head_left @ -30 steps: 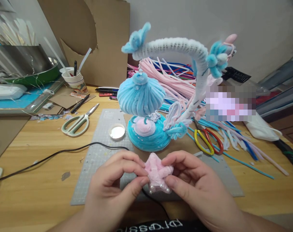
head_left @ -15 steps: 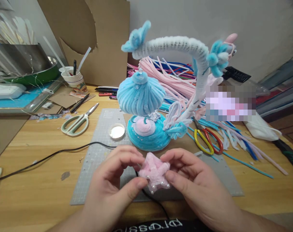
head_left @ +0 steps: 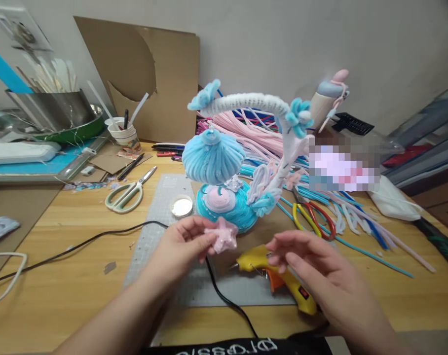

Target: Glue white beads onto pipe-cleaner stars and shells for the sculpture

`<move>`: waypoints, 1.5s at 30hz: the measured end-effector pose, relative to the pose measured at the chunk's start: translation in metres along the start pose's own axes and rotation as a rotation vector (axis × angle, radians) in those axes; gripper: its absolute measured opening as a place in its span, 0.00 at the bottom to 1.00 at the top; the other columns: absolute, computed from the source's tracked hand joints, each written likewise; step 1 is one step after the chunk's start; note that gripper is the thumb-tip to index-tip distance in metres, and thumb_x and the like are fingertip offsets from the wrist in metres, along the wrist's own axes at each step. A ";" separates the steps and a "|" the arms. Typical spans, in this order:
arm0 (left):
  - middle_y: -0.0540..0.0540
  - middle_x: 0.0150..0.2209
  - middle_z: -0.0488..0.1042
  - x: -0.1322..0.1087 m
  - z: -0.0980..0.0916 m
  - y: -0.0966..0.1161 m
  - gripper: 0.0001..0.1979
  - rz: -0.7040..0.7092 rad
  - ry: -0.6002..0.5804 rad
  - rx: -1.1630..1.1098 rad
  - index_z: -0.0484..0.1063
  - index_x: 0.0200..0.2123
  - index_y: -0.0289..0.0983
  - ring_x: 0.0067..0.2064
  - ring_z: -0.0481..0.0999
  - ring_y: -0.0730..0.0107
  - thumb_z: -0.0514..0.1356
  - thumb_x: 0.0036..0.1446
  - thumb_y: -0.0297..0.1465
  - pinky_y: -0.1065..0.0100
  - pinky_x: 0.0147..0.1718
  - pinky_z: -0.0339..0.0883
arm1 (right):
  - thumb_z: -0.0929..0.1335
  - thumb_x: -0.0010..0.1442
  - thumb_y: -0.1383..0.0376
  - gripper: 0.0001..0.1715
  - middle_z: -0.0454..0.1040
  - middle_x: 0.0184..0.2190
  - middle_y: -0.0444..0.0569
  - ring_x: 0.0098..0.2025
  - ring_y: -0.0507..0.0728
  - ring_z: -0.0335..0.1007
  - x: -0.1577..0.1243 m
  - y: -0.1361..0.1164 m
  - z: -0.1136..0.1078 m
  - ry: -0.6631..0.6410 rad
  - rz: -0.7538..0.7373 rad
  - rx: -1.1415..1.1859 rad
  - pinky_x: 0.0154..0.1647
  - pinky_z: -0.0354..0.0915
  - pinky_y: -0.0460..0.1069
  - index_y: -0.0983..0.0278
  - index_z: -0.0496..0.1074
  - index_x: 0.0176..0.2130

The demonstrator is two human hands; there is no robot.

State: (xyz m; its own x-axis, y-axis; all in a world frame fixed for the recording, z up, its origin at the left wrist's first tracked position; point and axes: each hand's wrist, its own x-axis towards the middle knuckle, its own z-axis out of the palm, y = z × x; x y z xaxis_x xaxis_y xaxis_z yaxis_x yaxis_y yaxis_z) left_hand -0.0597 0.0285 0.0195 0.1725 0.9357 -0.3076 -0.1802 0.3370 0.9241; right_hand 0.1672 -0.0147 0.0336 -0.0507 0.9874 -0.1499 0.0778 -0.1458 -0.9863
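My left hand [head_left: 189,239] pinches a fuzzy pink star [head_left: 224,235] between thumb and fingers, just in front of the lamp's round blue base [head_left: 246,219]. Above the base hangs a pleated blue shade [head_left: 212,160] from a curved white fuzzy arm [head_left: 249,102] with blue flowers. My right hand [head_left: 309,261], apart from the star, has its fingers spread and holds nothing visible. Beneath and beside it a yellow glue gun [head_left: 294,283] with an orange trigger lies on the grey mat [head_left: 194,286], nozzle pointing left.
Left of the mat lie pale green scissors [head_left: 126,197] and a black cable [head_left: 98,234]. A small round mirror [head_left: 181,206] is near the base. Red-and-yellow pliers [head_left: 313,219] and pipe cleaners [head_left: 261,130] lie to the right and behind. Paper cups [head_left: 122,133] stand at the back left.
My right hand has let go of the star and moved right. My left hand has carried the star forward and slightly left. The glue gun now shows, and the view has shifted.
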 end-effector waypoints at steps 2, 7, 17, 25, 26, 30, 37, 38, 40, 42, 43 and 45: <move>0.48 0.27 0.77 0.010 0.000 -0.001 0.11 0.036 0.051 0.051 0.73 0.33 0.34 0.25 0.72 0.76 0.68 0.47 0.32 0.76 0.21 0.59 | 0.70 0.59 0.58 0.08 0.78 0.35 0.46 0.36 0.56 0.75 -0.008 0.007 -0.013 0.106 -0.012 -0.114 0.38 0.73 0.49 0.56 0.75 0.39; 0.44 0.32 0.80 0.028 0.003 -0.002 0.11 0.131 0.089 0.121 0.74 0.35 0.34 0.34 0.78 0.68 0.67 0.48 0.31 0.71 0.31 0.66 | 0.70 0.57 0.57 0.07 0.79 0.33 0.47 0.36 0.61 0.75 -0.021 0.026 -0.028 0.193 -0.059 -0.407 0.36 0.69 0.52 0.57 0.76 0.34; 0.43 0.35 0.81 0.045 0.010 -0.006 0.10 0.289 0.131 0.458 0.76 0.36 0.36 0.37 0.78 0.60 0.62 0.51 0.33 0.63 0.38 0.68 | 0.65 0.59 0.56 0.17 0.77 0.38 0.51 0.37 0.62 0.73 -0.014 0.049 -0.033 -0.075 0.000 -0.758 0.37 0.67 0.55 0.61 0.71 0.44; 0.45 0.37 0.79 0.040 0.009 -0.015 0.08 0.447 0.255 0.837 0.77 0.37 0.38 0.35 0.73 0.63 0.59 0.54 0.29 0.62 0.37 0.65 | 0.68 0.56 0.58 0.17 0.78 0.38 0.55 0.39 0.65 0.74 -0.007 0.052 -0.029 -0.079 0.020 -0.790 0.39 0.67 0.57 0.63 0.71 0.44; 0.45 0.39 0.78 0.039 0.009 -0.015 0.08 0.468 0.254 0.863 0.77 0.37 0.38 0.36 0.73 0.64 0.59 0.54 0.29 0.64 0.38 0.66 | 0.67 0.57 0.58 0.17 0.78 0.39 0.56 0.40 0.66 0.74 -0.008 0.052 -0.029 -0.082 0.014 -0.781 0.40 0.67 0.57 0.64 0.71 0.45; 0.45 0.43 0.75 0.032 -0.009 0.001 0.09 0.507 0.312 0.964 0.75 0.39 0.38 0.37 0.74 0.67 0.57 0.56 0.29 0.66 0.37 0.67 | 0.64 0.59 0.58 0.18 0.78 0.46 0.58 0.46 0.66 0.74 -0.015 0.049 -0.034 -0.085 -0.012 -0.711 0.45 0.69 0.58 0.64 0.72 0.47; 0.44 0.37 0.76 0.027 -0.079 0.053 0.12 0.378 0.292 1.229 0.76 0.39 0.37 0.34 0.73 0.60 0.56 0.55 0.34 0.60 0.34 0.65 | 0.75 0.46 0.55 0.21 0.82 0.40 0.54 0.41 0.64 0.78 -0.021 0.051 -0.045 0.084 0.180 -0.169 0.42 0.73 0.55 0.60 0.76 0.40; 0.46 0.37 0.76 0.029 -0.083 0.055 0.09 0.370 0.192 1.271 0.77 0.36 0.39 0.35 0.74 0.61 0.58 0.53 0.33 0.62 0.36 0.66 | 0.75 0.45 0.55 0.22 0.82 0.37 0.53 0.36 0.62 0.78 -0.020 0.053 -0.045 0.103 0.216 -0.070 0.38 0.74 0.53 0.60 0.76 0.40; 0.47 0.39 0.75 0.033 -0.087 0.056 0.07 0.369 0.022 1.349 0.78 0.33 0.41 0.39 0.74 0.62 0.60 0.50 0.31 0.64 0.41 0.65 | 0.77 0.44 0.53 0.24 0.82 0.31 0.49 0.24 0.56 0.74 -0.020 0.057 -0.044 0.129 0.260 0.070 0.27 0.72 0.49 0.59 0.76 0.41; 0.45 0.40 0.74 0.039 -0.087 0.055 0.08 0.376 -0.067 1.421 0.78 0.33 0.40 0.43 0.73 0.60 0.60 0.49 0.30 0.63 0.44 0.64 | 0.77 0.42 0.51 0.26 0.80 0.28 0.47 0.19 0.52 0.68 -0.019 0.057 -0.045 0.109 0.285 0.121 0.20 0.68 0.46 0.60 0.76 0.40; 0.45 0.40 0.74 0.041 -0.087 0.054 0.08 0.378 -0.093 1.455 0.78 0.34 0.39 0.43 0.73 0.60 0.60 0.50 0.29 0.63 0.45 0.64 | 0.77 0.42 0.50 0.27 0.79 0.28 0.47 0.19 0.52 0.67 -0.019 0.056 -0.045 0.064 0.296 0.121 0.19 0.67 0.46 0.60 0.77 0.40; 0.44 0.39 0.74 0.046 -0.086 0.052 0.09 0.375 -0.142 1.511 0.78 0.33 0.39 0.42 0.73 0.60 0.58 0.51 0.28 0.64 0.43 0.63 | 0.75 0.44 0.48 0.26 0.78 0.29 0.48 0.22 0.54 0.68 -0.018 0.051 -0.047 -0.075 0.313 0.094 0.21 0.67 0.47 0.60 0.78 0.39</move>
State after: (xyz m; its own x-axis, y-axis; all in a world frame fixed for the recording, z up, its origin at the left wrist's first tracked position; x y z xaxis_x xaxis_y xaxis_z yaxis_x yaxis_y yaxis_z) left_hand -0.1447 0.0979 0.0340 0.4443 0.8929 -0.0733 0.8558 -0.3987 0.3297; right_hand 0.2193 -0.0367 -0.0111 -0.1120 0.8870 -0.4479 0.0090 -0.4498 -0.8931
